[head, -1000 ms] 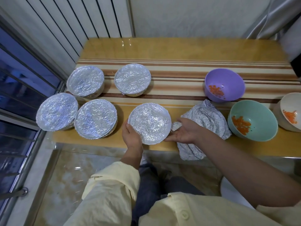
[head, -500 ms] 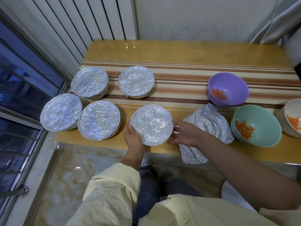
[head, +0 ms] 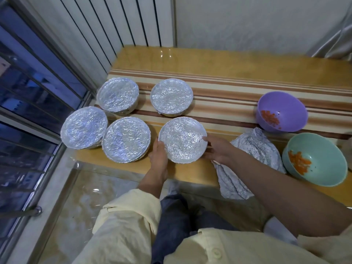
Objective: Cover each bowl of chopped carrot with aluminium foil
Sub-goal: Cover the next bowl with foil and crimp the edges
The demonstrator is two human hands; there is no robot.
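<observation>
Five bowls wear foil now. Four covered bowls (head: 126, 140) sit in the table's (head: 228, 60) front-left corner, and the front bowl (head: 182, 140) stands beside them at the front edge, between both hands. The left hand (head: 159, 156) has not budged in the last second; it is cupped against the bowl's near-left side, fingers curved round it. The right hand (head: 219, 149) is what moved. It has slid off the loose foil (head: 257, 149) and its nearly straight fingertips (head: 204, 139) now rest on the bowl's right rim, holding nothing. I'd say this is the last smoothing of the crimp — this cover looks as good as finished. That leaves the open ones: the purple bowl (head: 282, 111) and the green bowl (head: 314, 159) toward the right edge, chopped carrot (head: 270, 118) showing in each. The spare foil lies just right of that hand, hanging over the front edge — likely the next reach.
</observation>
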